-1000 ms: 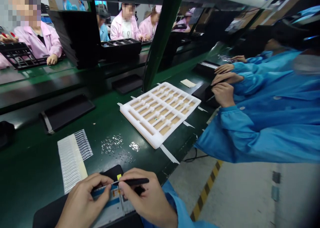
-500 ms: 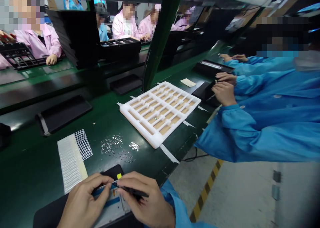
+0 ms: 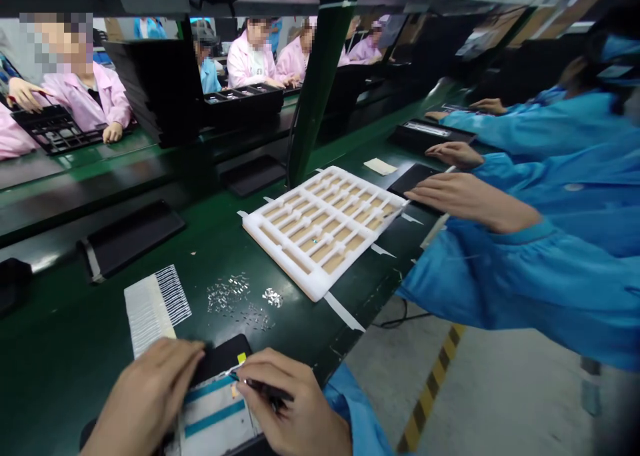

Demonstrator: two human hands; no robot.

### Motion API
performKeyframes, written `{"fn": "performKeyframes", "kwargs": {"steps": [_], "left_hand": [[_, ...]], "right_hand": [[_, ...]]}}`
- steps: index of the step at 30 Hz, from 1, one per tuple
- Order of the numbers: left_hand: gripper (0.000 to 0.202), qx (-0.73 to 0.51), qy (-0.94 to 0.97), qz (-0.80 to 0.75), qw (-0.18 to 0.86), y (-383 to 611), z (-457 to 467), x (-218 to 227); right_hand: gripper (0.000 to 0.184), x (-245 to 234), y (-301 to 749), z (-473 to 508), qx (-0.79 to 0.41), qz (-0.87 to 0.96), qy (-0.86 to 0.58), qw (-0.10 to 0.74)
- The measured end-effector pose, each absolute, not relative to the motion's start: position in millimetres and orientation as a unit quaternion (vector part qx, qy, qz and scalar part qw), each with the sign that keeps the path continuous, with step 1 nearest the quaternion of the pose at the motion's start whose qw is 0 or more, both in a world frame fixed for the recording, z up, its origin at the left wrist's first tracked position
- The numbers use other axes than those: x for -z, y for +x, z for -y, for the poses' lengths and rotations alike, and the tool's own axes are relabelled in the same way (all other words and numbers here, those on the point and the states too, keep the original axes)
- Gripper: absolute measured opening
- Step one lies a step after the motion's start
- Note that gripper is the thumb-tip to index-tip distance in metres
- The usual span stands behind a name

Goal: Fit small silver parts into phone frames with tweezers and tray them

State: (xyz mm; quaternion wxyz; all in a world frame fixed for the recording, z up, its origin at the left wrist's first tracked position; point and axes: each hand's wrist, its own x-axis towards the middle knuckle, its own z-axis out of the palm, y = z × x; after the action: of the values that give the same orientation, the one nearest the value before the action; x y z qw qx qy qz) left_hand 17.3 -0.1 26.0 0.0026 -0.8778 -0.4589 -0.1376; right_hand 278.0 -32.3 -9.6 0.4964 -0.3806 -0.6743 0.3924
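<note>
Right hand (image 3: 295, 403) pinches a slim black tool (image 3: 265, 389) pen-style, thumb and fingers closed around the shaft near the point, which angles down and left toward a white printed sheet (image 3: 213, 419) with blue bands, right under the grip. Point mostly hidden by the fingers; can't tell if the tool is tweezers or if it has anything at its tip. Left hand (image 3: 143, 399) sits just left of the tool, half curled, fingertips at the edge of a black slab (image 3: 220, 359); can't tell whether it actually has hold. Slab lies under and just ahead of both hands, with the sheet against it and a small yellow tag (image 3: 241, 358) at its edge, near the tool's point. Holding short near the point, with the left hand close by, looks right for steady fine work. Ahead of the grip on the green bench (image 3: 65, 349): loose tiny silver parts (image 3: 227, 293), and left of them a comb-edged film sheet (image 3: 153, 309). Further out, a white foam tray (image 3: 280, 266) with tan compartments. Far right, a co-worker's hand (image 3: 465, 199) and blue sleeve (image 3: 500, 276), well apart from the grip.
</note>
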Motion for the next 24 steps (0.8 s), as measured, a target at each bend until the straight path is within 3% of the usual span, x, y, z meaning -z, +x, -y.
{"fn": "performKeyframes", "kwargs": {"steps": [4, 14, 18, 21, 24], "left_hand": [[0.056, 0.125, -0.833, 0.532, 0.085, -4.9, -30.3, -10.3], [0.042, 0.088, -0.851, 0.507, 0.101, -10.9, -34.6, -5.5], [0.040, 0.123, -0.854, 0.500, 0.072, -12.4, -37.0, -18.1], [0.038, 0.171, -0.855, 0.488, 0.040, -5.5, -28.7, -27.1], [0.024, 0.257, -0.825, 0.496, -0.080, 11.4, -7.9, -31.1]], "right_hand": [[0.016, 4.7, 284.0, 29.7, -0.405, 0.616, -0.395, 0.548], [0.015, 3.0, 294.2, 25.2, -0.365, 0.609, -0.408, 0.574], [0.017, -5.9, 300.8, 27.2, -0.361, 0.607, -0.402, 0.583], [0.032, -15.7, 302.0, 33.8, -0.367, 0.599, -0.404, 0.585], [0.030, -19.7, 294.0, 41.2, -0.378, 0.611, -0.420, 0.554]]}}
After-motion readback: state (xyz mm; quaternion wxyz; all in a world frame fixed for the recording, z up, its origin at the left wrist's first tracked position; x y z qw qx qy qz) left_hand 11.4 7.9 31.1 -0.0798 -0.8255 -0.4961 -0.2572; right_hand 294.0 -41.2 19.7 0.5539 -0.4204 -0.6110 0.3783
